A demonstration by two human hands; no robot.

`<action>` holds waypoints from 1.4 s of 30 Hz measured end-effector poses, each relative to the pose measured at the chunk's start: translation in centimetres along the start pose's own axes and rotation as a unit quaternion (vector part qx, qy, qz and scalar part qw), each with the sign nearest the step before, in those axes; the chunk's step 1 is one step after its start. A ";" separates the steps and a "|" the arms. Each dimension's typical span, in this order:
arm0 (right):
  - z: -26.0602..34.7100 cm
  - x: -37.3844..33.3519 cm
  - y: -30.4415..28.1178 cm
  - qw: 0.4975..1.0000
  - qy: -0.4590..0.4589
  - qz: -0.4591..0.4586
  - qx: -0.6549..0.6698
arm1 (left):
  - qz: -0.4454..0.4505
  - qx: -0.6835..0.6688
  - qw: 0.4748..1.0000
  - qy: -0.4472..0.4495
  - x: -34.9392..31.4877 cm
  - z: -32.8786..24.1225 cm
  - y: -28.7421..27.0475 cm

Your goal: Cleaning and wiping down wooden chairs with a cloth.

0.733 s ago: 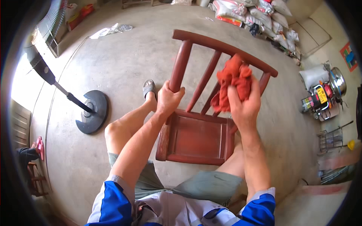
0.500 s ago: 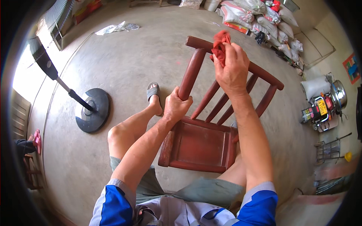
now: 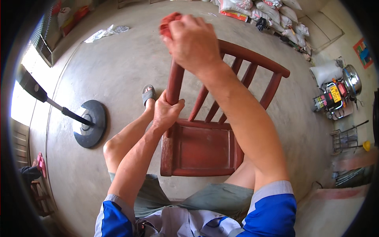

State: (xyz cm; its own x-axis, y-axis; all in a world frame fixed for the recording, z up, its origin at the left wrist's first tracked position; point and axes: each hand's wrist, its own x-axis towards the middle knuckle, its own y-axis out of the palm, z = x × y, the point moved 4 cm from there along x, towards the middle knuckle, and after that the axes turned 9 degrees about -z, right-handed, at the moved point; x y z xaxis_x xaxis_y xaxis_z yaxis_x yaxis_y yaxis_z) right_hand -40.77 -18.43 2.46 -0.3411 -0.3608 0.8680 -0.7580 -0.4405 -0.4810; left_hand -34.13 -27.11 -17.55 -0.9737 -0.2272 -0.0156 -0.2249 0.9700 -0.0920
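A reddish-brown wooden chair (image 3: 203, 148) stands in front of me, its seat toward my lap and its slatted back leaning away. My left hand (image 3: 167, 109) is wrapped round the left upright of the chair back, just above the seat. Over the left end of the top rail (image 3: 254, 57), my right hand (image 3: 193, 45) holds a crumpled red cloth (image 3: 169, 24). That hand hides the corner where rail and upright meet. Whether the cloth touches the wood cannot be made out.
To the left a round black stand base (image 3: 90, 124) with a pole rests on the concrete floor. White sacks (image 3: 268, 15) are piled at the back right. A motorbike (image 3: 335, 93) stands at the right. Another person's arm (image 3: 30, 172) shows at the left edge.
My right hand has moved left along the top rail with the red cloth, to the rail's left end. My left hand keeps its grip on the upright. The view has shifted slightly.
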 end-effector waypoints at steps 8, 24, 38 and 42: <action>-12.6 -5.9 -9.0 0.996 0.023 -0.066 -0.058 | -0.003 -0.007 1.000 -0.017 0.1 0.6 -0.4; -13.8 -7.5 -10.7 0.987 0.154 -0.005 -0.047 | -0.002 -0.007 1.000 -0.016 -0.2 -0.3 0.0; 2.6 -2.9 -0.1 0.995 0.000 -0.058 -0.077 | -0.018 -0.038 0.999 0.029 0.8 1.6 0.3; -1.6 -4.7 -1.9 0.994 -0.080 -0.073 -0.019 | -0.019 -0.016 1.000 -0.007 -0.1 0.3 0.0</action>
State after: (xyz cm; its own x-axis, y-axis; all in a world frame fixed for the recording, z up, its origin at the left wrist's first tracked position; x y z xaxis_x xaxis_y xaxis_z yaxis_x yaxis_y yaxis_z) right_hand -38.67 -14.62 -0.49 -0.1352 -0.4222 0.8964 -0.8147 -0.4675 -0.3430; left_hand -33.98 -27.08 -17.89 -0.9640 -0.2647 -0.0265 -0.2627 0.9629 -0.0617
